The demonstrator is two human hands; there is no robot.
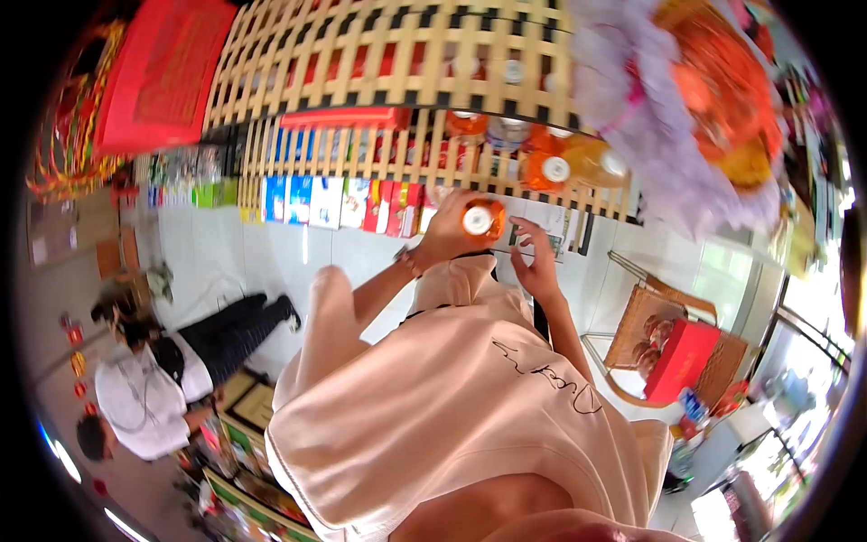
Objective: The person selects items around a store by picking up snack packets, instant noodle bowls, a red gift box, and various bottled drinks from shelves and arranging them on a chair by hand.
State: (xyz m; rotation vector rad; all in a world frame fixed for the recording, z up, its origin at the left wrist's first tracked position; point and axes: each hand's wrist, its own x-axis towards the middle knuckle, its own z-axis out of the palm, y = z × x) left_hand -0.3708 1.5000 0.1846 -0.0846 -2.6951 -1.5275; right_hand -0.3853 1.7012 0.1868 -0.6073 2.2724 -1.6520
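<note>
My left hand (pixel 444 231) is wrapped around an orange bottle (pixel 482 219) with a white cap, seen from above in front of my body. My right hand (pixel 536 259) is just right of that bottle, not touching it, its fingers bent and apart with nothing in them. Beyond both hands runs a slatted shelf (pixel 361 160). More orange bottles (pixel 545 170) stand on it, beside a yellowish bottle (pixel 598 163). Red and white boxes (pixel 391 210) and blue ones (pixel 298 200) line its lower level, left of my hands.
At the right is a wicker chair (pixel 632 327) with a red box (pixel 684 360) on it. A purple-wrapped bundle (pixel 623 99) hangs over the shelf's right end. Another person (pixel 144 397) in a white top is at the left, near a display with green-edged frames.
</note>
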